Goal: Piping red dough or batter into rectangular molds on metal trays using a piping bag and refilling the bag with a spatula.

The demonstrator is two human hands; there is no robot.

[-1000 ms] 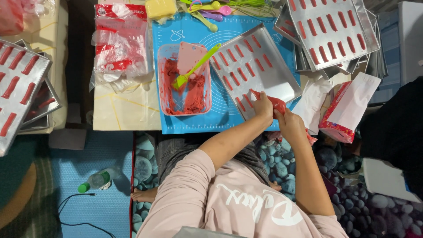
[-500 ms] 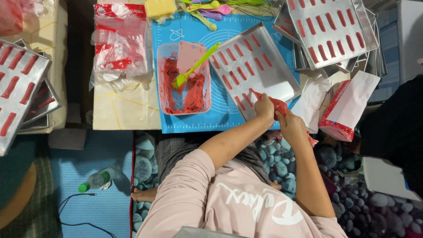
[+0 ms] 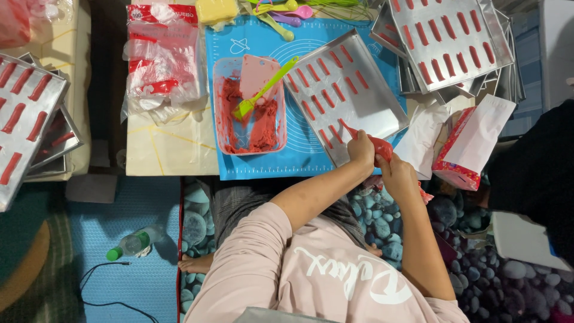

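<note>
Both my hands hold a red piping bag (image 3: 381, 146) over the near edge of a tilted metal tray (image 3: 375, 107) that lies on a blue mat (image 3: 299, 157). My left hand (image 3: 361, 151) grips the bag near its tip, which touches the tray. My right hand (image 3: 399, 177) squeezes the back of the bag. Rows of short red dough strips (image 3: 327, 98) lie on the tray's left part, while its right part is bare metal.
A pink tub (image 3: 222, 110) of red dough holds a green spatula (image 3: 264, 90) and a pink scraper (image 3: 257, 75). Filled trays are stacked at the far right (image 3: 454, 36) and at the left (image 3: 24, 113). Plastic bags (image 3: 161, 60), a red-and-white packet (image 3: 472, 146) and a bottle (image 3: 133, 244) lie around.
The bag's tip has edged slightly along the tray's near row. Both hands keep their grip, and nothing else has moved.
</note>
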